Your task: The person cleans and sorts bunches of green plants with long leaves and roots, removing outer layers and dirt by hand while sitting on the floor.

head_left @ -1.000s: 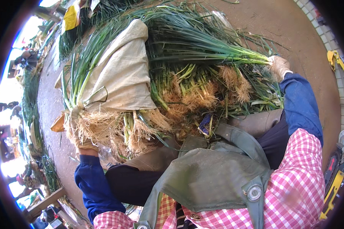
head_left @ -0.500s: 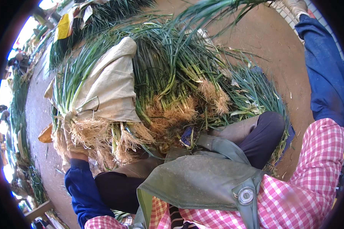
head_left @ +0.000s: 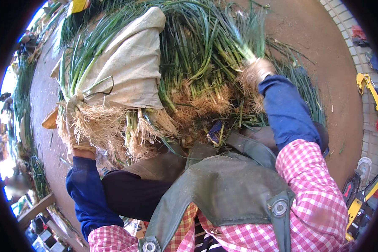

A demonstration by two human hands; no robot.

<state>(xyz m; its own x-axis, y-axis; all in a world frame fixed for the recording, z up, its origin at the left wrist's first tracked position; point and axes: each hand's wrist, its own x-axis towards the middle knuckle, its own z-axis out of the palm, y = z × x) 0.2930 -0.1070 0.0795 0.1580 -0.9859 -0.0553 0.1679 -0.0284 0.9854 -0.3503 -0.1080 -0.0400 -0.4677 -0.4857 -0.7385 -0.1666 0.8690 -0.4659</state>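
At the left, my left hand, in a pale glove, is closed round a bunch of green onions with long bushy roots. Those roots hide most of its fingers. Beside it a beige cloth lies over part of the onions. On the right, my right hand, also gloved, grips another bunch of green onions just above its roots. Its leaves point away from me and are smeared by motion. Between the hands a pile of green onions lies with its roots toward me.
More green leaves lie beyond my right forearm. A dark green apron covers my lap. Brown floor stretches to the right, up to pale tiles. Yellow-and-black equipment stands at the lower right, with a wooden bar at the lower left.
My right hand has come from the far upper right, with a bunch of onions, down and in to the right side of the pile. My left hand keeps its hold. The view has shifted.
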